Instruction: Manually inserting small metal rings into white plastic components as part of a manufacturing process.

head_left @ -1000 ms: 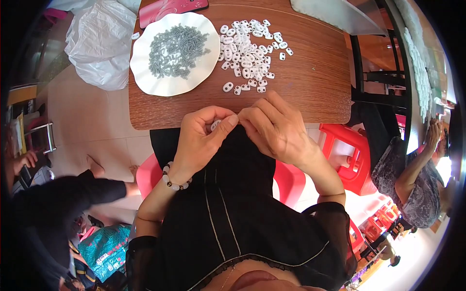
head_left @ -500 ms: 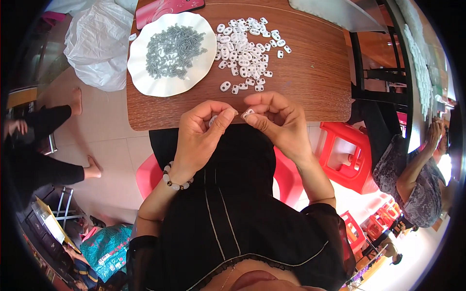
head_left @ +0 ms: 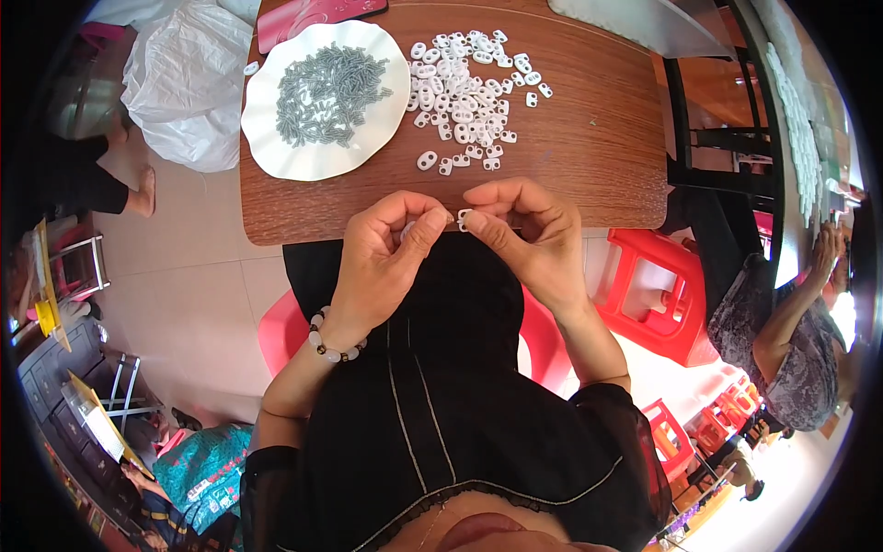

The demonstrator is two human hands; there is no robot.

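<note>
My right hand [head_left: 538,241] pinches a small white two-hole cord-lock piece [head_left: 464,220] between thumb and index finger, above the table's near edge. My left hand [head_left: 391,256] is closed opposite it, thumb against index finger, with its fingertips almost at the piece. Something small and white [head_left: 406,231] is tucked under the left fingers; whatever the left fingertips pinch is too small to make out. Beyond the hands lies a loose pile of white cord-lock pieces [head_left: 464,92]. Left of the pile, many small grey springs [head_left: 336,87] lie on a white wavy-rimmed plate [head_left: 262,143].
The brown wooden table [head_left: 589,156] ends just beyond my hands. A pink phone-like case [head_left: 317,17] lies behind the plate. A white plastic bag [head_left: 184,87] is at the left, a red stool [head_left: 658,294] at the right. Other people are at both sides.
The cord-lock piece in my right fingers has turned and come slightly nearer the left fingertips. My left hand has barely moved. At the far left, a person's legs have shifted away.
</note>
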